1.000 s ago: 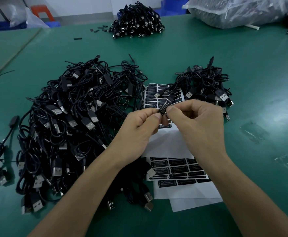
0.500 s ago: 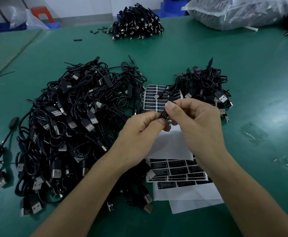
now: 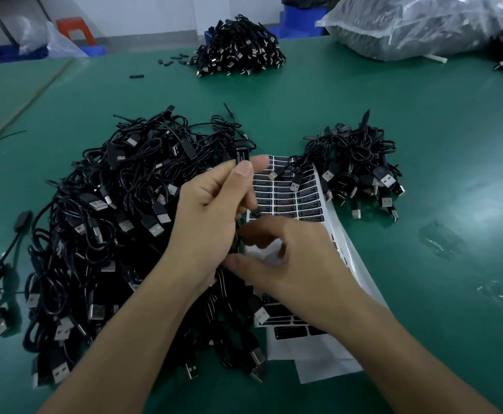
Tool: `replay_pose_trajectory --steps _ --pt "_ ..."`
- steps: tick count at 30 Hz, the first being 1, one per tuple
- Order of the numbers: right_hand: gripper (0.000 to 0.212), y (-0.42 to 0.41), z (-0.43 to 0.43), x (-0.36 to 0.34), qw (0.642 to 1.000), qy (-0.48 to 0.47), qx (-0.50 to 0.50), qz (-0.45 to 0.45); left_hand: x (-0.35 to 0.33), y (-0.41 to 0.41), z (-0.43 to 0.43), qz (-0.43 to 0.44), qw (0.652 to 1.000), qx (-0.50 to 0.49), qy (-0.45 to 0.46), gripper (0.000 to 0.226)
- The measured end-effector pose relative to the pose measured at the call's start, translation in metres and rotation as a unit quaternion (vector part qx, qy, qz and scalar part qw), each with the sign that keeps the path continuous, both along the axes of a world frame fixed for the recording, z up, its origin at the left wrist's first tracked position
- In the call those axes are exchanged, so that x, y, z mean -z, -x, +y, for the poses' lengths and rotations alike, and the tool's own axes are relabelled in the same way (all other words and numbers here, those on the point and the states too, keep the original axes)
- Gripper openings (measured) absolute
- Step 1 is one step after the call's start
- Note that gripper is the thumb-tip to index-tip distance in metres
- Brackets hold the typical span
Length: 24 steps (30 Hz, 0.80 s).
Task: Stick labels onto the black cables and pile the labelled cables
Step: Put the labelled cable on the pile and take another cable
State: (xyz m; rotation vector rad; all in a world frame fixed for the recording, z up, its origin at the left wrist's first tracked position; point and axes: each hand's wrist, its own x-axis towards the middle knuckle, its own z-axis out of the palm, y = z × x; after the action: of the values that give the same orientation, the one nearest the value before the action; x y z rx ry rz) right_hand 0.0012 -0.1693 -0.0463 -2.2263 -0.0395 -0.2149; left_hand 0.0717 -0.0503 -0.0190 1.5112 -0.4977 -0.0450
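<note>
step: label likely on cable (image 3: 242,153), pressing done | next: drop it on small pile (image 3: 361,165) right of label sheet (image 3: 295,201) | left hand (image 3: 211,210) at sheet's left edge, thumb and finger pinching cable upright | right hand (image 3: 292,258) curled over sheet's near part, blurred, grip unclear

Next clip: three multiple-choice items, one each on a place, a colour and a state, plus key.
1. Where does the label sheet lie? A in a drawer; B between the large cable pile and the small cable pile; C taped to a wall.
2. What colour is the table? A white; B red; C green.
3. What is the left hand doing? A pinching a black cable; B lying flat on the table; C holding a pen.
Key: 1 B, a pile flanks it on each side; 2 C, green surface throughout; 3 A, thumb and fingers grip it.
</note>
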Motion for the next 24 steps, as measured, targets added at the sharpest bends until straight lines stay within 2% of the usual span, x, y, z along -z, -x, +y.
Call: replay_pose_trajectory --steps 2,4,7,9,13,16,18,21,24 --pt "0.027 0.001 0.008 0.003 0.999 -0.008 -0.013 -0.036 -0.003 0.002 -0.001 0.037 0.999 0.013 0.031 0.023" --pt "0.022 0.0 0.014 0.006 0.997 -0.024 0.002 -0.07 -0.008 0.003 0.0 0.078 0.994 0.024 0.071 0.015" --pt "0.041 0.0 0.019 0.009 0.995 -0.045 0.042 -0.079 -0.015 0.002 0.001 0.154 0.972 0.054 0.169 0.009" --pt "0.045 -0.001 0.021 0.01 0.994 -0.065 0.043 -0.071 -0.019 0.001 0.002 0.187 0.958 0.062 0.209 0.007" --pt "0.038 0.0 0.021 0.009 0.992 -0.107 0.003 -0.066 -0.023 -0.004 0.008 0.226 0.937 0.077 0.254 0.02" --pt "0.033 0.001 0.018 0.004 0.987 -0.147 0.012 -0.055 -0.022 -0.011 0.014 0.233 0.932 0.037 0.275 0.032" --pt "0.032 0.001 0.009 -0.004 0.981 -0.179 0.047 -0.063 -0.02 -0.015 0.019 0.228 0.937 -0.012 0.265 0.039" --pt "0.032 -0.006 -0.019 -0.02 0.968 -0.179 0.145 -0.099 -0.017 -0.018 0.021 0.221 0.953 -0.084 0.191 0.042" --pt "0.029 -0.025 -0.056 -0.04 0.952 -0.112 0.25 -0.135 -0.011 -0.017 0.02 0.211 0.966 -0.106 0.105 0.021"
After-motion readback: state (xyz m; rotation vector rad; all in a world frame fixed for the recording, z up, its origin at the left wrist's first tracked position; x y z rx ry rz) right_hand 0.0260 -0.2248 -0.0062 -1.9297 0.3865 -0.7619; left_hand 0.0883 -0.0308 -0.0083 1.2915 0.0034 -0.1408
